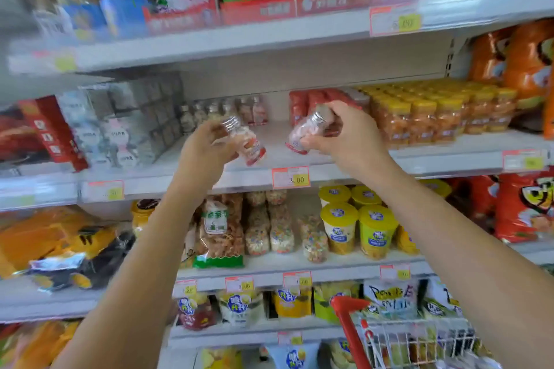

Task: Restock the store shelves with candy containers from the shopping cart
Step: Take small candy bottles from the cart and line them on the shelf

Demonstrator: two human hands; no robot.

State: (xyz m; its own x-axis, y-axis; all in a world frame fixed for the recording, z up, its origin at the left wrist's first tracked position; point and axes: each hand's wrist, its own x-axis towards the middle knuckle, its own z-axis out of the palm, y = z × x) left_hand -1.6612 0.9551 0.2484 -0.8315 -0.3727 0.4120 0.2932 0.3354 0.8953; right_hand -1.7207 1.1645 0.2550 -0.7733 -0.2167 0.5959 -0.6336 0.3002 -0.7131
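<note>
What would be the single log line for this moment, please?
left hand: holds tilted candy bottle | right hand: holds second bottle | both in front of middle shelf gap | cart lower right

Grocery shop, stocked snack shelves [299, 135] (price tags [290, 177]), red cart [353, 326]

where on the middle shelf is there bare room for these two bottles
Bare white shelf in front of the small clear silver-capped bottles, between the grey boxes and the red packs. Crowded right: yellow-lidded orange jars fill it.
</note>
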